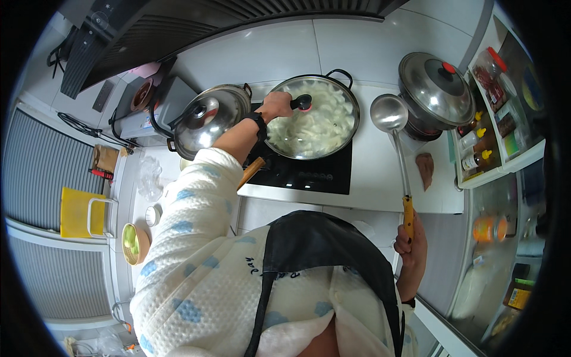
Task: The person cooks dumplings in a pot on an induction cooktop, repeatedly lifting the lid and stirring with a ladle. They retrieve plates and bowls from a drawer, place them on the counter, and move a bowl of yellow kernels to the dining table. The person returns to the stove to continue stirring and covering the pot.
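Observation:
My left hand (277,105) grips the black knob of a glass lid (322,138), which lies over a wide pan with a black loop handle. Through the glass show many pale pieces of food that look like dumplings, in liquid. This pan stands on a black cooktop (308,176). In my right hand (411,243) is the yellow handle of a metal ladle (389,113); its bowl is held up over the counter, right of the pan. A wooden handle (252,172) sticks out under my left forearm.
A lidded metal pot (192,138) stands left of the pan, another lidded pot (435,93) at the right. Beyond it, an open door with shelves (504,167) holds bottles and jars. A dark range hood (187,33) hangs above. A basket (142,245) with green produce sits at the left.

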Tool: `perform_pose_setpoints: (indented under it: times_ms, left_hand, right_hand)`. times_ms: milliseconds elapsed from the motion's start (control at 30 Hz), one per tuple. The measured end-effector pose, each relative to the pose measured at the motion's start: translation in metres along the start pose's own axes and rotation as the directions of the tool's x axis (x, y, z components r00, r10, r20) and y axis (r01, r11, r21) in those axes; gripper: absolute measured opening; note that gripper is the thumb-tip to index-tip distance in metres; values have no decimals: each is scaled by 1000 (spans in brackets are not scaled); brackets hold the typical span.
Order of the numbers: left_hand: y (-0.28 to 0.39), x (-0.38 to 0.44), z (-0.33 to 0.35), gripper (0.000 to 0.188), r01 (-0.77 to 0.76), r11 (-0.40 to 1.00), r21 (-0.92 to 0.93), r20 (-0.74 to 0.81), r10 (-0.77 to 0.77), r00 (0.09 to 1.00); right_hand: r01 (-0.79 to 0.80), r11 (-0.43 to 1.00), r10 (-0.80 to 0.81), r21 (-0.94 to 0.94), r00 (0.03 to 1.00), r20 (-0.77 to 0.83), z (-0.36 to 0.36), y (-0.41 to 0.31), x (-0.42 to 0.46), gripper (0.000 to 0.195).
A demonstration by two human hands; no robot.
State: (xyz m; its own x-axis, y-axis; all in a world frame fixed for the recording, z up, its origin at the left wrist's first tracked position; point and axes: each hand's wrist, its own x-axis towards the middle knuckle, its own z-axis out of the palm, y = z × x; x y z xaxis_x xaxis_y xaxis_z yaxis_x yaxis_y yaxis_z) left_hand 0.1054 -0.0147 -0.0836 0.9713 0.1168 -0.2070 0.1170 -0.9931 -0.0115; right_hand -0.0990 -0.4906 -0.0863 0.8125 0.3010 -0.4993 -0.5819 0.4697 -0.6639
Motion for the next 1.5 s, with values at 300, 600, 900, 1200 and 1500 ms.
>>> perform_pose_setpoints:
  times_ms: [300,600,900,1200,1500]
  left_hand:
    - [0,3,10,28,-38,999,-14,-18,37,999]
    - [-2,4,10,26,-42,999,-28,-26,41,999]
    - [-4,4,9,25,-92,996,-16,-34,92,995]
    - [-5,0,12,24,-87,996,-37,-63,85,994]
    - [-11,12,22,26,-95,994,51,-120,101,988]
  right_hand:
    - [11,999,-8,-33,998,67,9,-2,0,47]
    - [5,999,-3,-38,999,51,5,0,3,47]
    - [6,997,-1,-76,998,62,8,0,4,48]
    - [-12,997,18,-81,997,72,7,-1,4,49]
    - [-22,994,27,-106,999,43,5,0,7,52]
